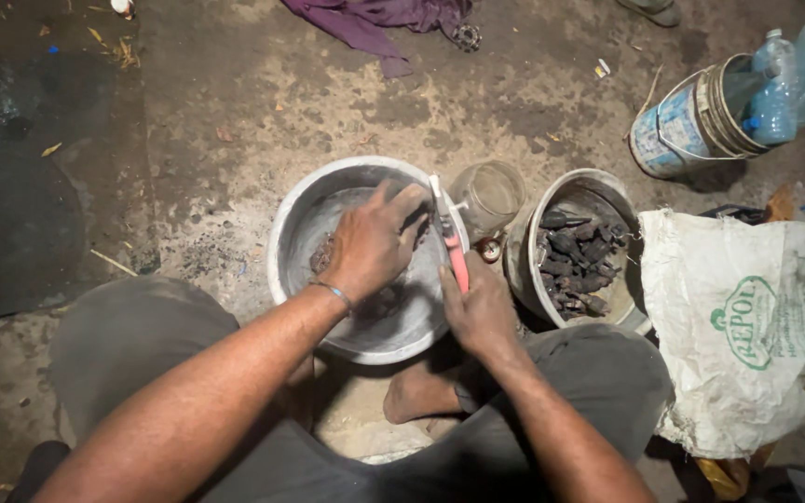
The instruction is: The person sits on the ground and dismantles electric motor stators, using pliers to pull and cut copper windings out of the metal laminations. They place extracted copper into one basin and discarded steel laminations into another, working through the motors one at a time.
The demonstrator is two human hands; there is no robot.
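my left hand [370, 244] is down inside the metal basin [295, 219], palm down, fingers curled over a dark lump [321, 253] on the basin floor. the grip looks partly closed on that lump, but the back of the hand hides the fingertips, so i cannot tell how firm the hold is. a thin bangle [335, 294] sits at that wrist.

my right hand [482, 312] rests at the basin's near right rim, closed around the red handles of a pair of pliers [449, 233]. the pale head of the tool points up and away from me, over the rim, close beside my left fingers. held that way, the tool head sits right where the left hand steadies the piece; whether the head is biting anything is hidden.

the basin stands on the dirt floor [235, 102] between my knees, just ahead of my bare foot [416, 396], so both hands reach it without stretching.

surroundings: a clear glass jar [491, 194] lies tilted just beyond the basin's right rim. to its right stands a second bowl [525, 233] filled with dark charred pieces [578, 256], touching a white woven sack [747, 326]. farther right, a painted can [677, 126] holds plastic bottles [780, 88]. a purple cloth [370, 23] lies on the floor well beyond.
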